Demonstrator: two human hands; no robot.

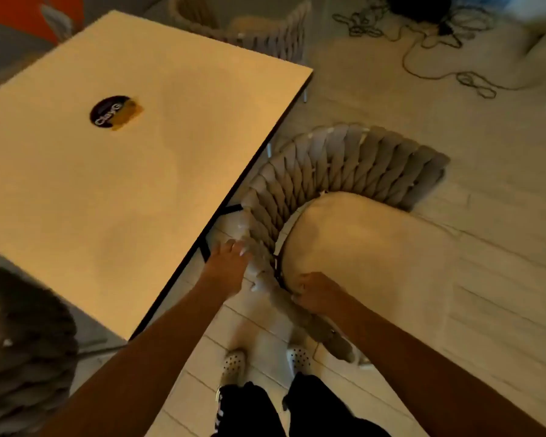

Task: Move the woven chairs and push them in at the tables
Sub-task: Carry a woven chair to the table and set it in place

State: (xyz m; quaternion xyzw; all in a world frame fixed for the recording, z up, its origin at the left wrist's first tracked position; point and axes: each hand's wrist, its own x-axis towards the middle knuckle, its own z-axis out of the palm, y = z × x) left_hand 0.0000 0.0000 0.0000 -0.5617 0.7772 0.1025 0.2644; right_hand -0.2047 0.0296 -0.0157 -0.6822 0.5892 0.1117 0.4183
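A woven chair (338,162) with a grey curved back and a cream seat cushion (369,253) stands beside the right edge of the wooden table (114,190). Its back faces the table edge and its seat points away to the right. My left hand (230,266) grips the near end of the woven backrest from the table side. My right hand (312,294) grips the same rim next to the cushion. The image is blurred by motion.
A second woven chair (265,29) stands at the table's far end, and another grey woven chair (22,348) shows at the lower left. Loose cables (435,52) lie on the pale plank floor at the top right. My feet (265,361) stand just behind the chair.
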